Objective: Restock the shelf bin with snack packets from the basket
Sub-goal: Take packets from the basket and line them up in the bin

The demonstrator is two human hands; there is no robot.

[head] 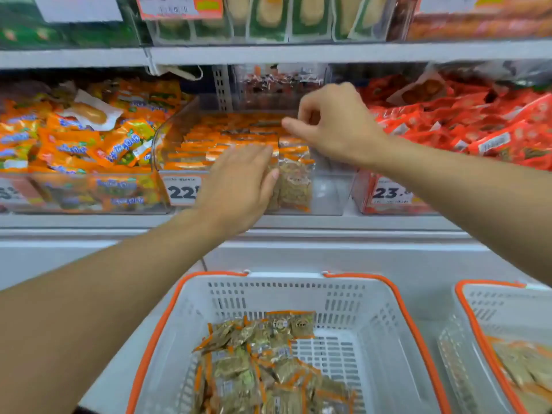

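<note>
Two bare forearms reach forward and upward, converging toward twelve o'clock. The left hand [239, 186] lies flat, palm facing away, fingers straight and together pointing toward one o'clock, thumb extended along the right edge. The right hand [331, 124] sits higher, at one o'clock from the left, wrist bent, fingers curled under, with the thumb pointing toward nine o'clock.

Basket [343, 294] in front of me: pale grey slotted walls, orange rim. Snack packets [263, 363] in it: clear film, orange edges, olive-brown contents. Right-hand bin packets [478, 127] red; left-hand bin packets [74, 138] orange with blue lettering.
</note>
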